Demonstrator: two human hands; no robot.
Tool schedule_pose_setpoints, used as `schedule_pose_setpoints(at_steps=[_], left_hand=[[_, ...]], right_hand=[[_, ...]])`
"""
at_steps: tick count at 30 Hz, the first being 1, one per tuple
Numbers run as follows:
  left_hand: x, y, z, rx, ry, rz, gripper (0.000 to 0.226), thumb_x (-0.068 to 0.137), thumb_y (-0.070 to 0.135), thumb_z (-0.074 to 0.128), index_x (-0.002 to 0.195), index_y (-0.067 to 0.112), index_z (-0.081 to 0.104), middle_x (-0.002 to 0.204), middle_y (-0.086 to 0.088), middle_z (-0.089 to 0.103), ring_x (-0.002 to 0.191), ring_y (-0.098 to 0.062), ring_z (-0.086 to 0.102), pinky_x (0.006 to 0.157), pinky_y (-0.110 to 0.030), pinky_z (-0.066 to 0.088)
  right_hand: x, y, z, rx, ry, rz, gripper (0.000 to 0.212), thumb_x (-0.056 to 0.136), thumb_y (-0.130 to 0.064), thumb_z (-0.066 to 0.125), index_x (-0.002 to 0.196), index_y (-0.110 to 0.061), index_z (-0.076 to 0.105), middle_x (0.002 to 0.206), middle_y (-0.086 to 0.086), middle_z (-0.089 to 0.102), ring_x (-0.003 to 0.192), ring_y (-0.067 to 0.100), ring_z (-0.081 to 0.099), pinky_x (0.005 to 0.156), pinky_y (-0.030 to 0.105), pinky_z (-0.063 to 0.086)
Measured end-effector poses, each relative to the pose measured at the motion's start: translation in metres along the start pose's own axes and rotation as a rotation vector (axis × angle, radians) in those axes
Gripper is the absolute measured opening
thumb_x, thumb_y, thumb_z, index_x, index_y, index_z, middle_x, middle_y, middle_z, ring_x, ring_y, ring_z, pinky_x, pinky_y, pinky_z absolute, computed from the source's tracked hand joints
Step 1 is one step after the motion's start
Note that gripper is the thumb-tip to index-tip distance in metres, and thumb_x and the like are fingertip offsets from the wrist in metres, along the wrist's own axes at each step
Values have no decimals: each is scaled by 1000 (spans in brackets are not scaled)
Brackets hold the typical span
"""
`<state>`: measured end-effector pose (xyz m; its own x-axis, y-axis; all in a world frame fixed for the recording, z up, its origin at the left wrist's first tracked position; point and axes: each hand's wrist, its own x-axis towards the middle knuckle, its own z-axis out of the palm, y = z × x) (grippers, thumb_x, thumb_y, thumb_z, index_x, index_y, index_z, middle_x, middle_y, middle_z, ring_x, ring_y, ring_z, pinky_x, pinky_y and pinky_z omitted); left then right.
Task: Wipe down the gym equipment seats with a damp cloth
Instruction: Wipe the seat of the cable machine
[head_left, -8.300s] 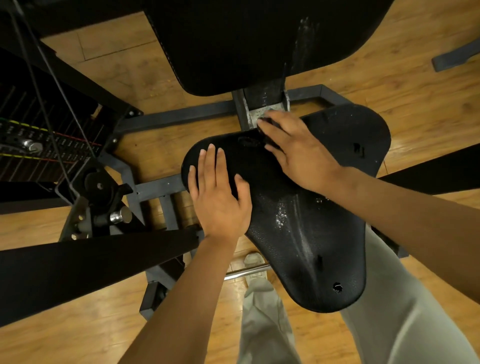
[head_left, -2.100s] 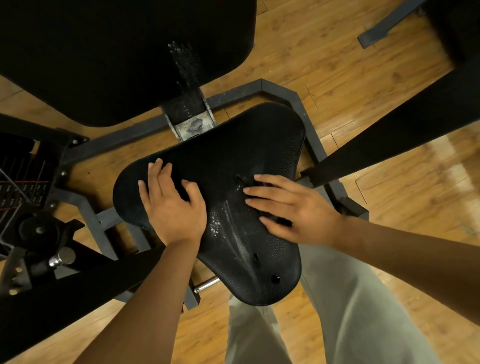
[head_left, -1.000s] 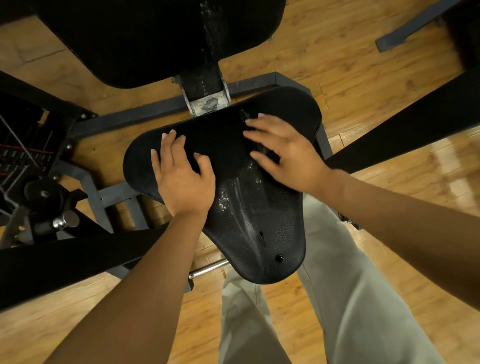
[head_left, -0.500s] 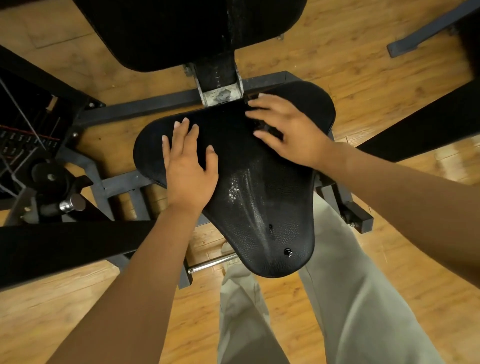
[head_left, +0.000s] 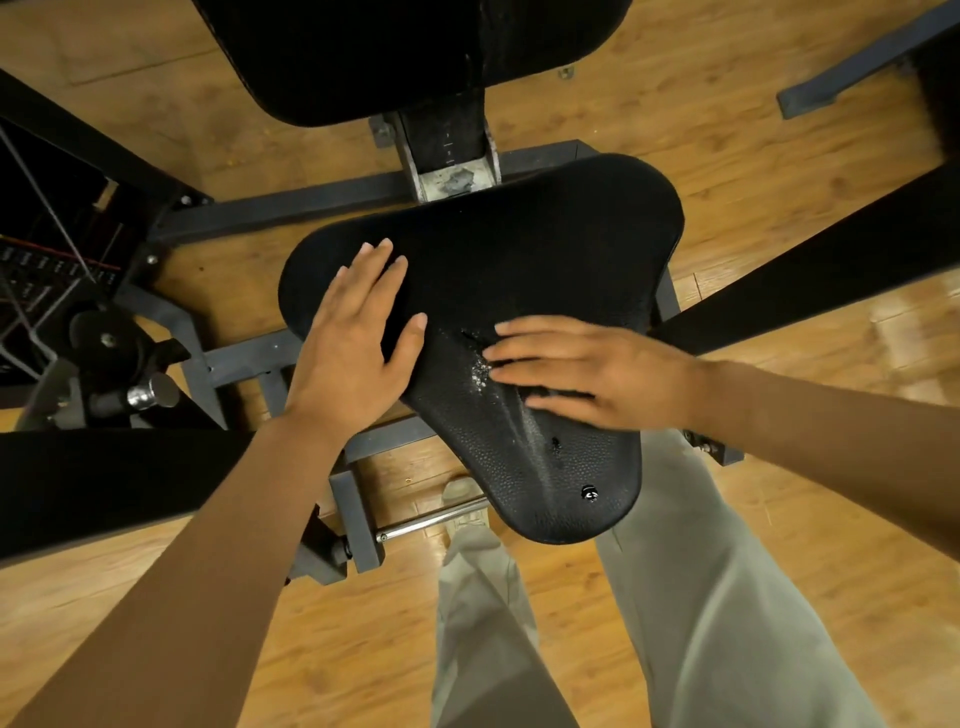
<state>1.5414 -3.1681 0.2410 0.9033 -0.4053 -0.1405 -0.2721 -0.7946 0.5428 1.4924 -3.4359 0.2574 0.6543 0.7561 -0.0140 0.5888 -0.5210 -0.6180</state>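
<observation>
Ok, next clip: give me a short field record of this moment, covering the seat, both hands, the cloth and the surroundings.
seat: black padded seat, pale scuffs along its middle
left hand: left hand flat on the seat's left part, fingers straight
right hand: right hand flat on the seat's middle, fingers spread, blurred
cloth: a dark cloth cannot be told from the seat
back pad: black back pad beyond the seat
floor: wooden floor

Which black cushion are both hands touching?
The seat, the lower, three-cornered cushion. The left hand and right hand lie flat on it. The back pad above goes untouched.
</observation>
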Motion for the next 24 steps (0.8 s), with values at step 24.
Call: schedule_pose_setpoints(at_steps=[24], left_hand=[[-29,-26,-3,60,-8,142,59,105,38,32,153,4,33,162,-8,24,152,-17,14,124,-24,-1]], right_hand=[[31,-16,12,19,-29,94,41,99,-22,53,135,-3,59,144,15,52,144,32,35,119,44,32]])
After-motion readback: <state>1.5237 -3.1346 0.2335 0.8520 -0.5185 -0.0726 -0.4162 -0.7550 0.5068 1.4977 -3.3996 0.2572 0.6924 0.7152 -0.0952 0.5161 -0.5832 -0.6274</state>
